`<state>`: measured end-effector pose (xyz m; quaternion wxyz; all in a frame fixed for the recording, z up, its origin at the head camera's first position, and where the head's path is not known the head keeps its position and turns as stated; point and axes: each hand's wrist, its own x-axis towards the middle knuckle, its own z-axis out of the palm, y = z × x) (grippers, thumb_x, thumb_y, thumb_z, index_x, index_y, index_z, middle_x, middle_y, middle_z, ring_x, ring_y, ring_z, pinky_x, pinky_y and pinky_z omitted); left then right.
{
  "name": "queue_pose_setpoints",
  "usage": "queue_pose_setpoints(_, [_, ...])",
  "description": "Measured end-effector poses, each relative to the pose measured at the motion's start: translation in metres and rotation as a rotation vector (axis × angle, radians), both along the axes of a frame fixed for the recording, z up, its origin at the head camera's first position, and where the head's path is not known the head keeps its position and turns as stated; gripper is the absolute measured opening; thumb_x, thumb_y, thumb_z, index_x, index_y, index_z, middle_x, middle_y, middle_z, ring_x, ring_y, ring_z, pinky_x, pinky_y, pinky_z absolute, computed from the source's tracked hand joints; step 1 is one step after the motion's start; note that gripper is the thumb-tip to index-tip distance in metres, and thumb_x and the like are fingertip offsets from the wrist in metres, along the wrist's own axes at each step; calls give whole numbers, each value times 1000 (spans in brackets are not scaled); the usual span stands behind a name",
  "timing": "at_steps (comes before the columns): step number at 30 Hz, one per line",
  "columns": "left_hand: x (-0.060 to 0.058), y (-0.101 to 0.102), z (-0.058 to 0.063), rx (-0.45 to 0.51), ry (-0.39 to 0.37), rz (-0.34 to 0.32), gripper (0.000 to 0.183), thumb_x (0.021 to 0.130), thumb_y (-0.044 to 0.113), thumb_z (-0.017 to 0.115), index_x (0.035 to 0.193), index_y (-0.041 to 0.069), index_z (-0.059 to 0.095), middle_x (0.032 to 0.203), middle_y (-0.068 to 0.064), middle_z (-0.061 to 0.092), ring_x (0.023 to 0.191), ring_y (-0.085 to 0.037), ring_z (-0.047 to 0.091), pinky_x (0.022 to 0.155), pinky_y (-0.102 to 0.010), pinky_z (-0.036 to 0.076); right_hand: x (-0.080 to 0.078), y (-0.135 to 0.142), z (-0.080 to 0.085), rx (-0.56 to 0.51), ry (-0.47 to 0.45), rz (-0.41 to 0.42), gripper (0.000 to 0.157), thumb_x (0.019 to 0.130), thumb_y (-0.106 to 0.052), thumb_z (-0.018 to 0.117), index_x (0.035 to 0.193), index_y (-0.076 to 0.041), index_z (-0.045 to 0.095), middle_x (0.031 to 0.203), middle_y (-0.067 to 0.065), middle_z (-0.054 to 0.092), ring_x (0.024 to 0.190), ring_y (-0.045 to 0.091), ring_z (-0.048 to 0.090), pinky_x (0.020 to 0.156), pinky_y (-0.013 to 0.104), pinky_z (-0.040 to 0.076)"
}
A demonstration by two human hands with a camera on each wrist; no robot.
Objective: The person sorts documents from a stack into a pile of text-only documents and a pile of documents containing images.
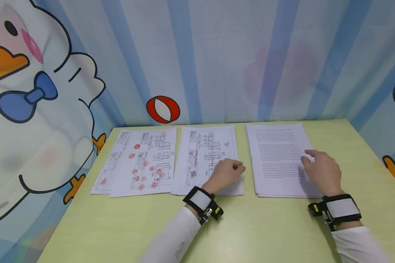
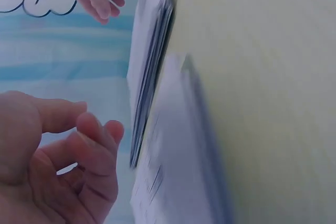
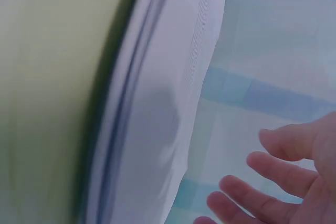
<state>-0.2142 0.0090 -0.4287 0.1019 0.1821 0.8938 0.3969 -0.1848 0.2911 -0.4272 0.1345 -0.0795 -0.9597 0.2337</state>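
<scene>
My left hand (image 1: 226, 174) hovers over the lower right of the middle paper stack (image 1: 202, 146), which carries printed technical drawings. Loosely bent fingers (image 2: 97, 150) with nothing between them show in the left wrist view. On the right lies a thicker stack of text pages (image 1: 276, 157) printed with lines of type. Over its right edge is my right hand (image 1: 324, 170), holding nothing. Its fingers (image 3: 257, 200) are spread and slightly bent in the right wrist view, apart from the paper.
Left of the middle stack lie drawing sheets with red stamps (image 1: 143, 164), overlapping another stamped sheet (image 1: 103, 182) at the far left. All rest on a pale yellow-green table (image 1: 250, 230). A striped cartoon curtain (image 1: 217, 65) hangs behind the table's back edge.
</scene>
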Motion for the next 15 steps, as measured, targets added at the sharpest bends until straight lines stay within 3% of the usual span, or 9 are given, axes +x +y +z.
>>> queue_pose_setpoints(4, [-6, -38, 11, 42, 40, 57, 34, 101, 26, 53, 128, 7, 64, 95, -4, 68, 55, -18, 59, 43, -22, 35, -5, -25, 1, -80, 158, 27, 31, 95, -11, 55, 117, 8, 64, 105, 31, 63, 86, 43, 61, 60, 51, 47])
queue_pose_setpoints(9, [-14, -88, 26, 65, 94, 160, 33, 101, 25, 53, 129, 10, 63, 98, -3, 65, 63, -27, 63, 42, -24, 33, -13, -56, 2, -183, 383, 77, 23, 93, -5, 56, 109, 5, 69, 92, 23, 68, 78, 36, 63, 61, 48, 45])
queue_pose_setpoints(15, [-17, -145, 42, 42, 179, 278, 31, 101, 22, 54, 127, 8, 64, 99, -10, 66, 70, -27, 63, 51, -28, 41, -23, -97, 6, -263, 488, 156, 20, 92, -2, 57, 106, 5, 70, 95, 20, 69, 77, 32, 64, 60, 45, 48])
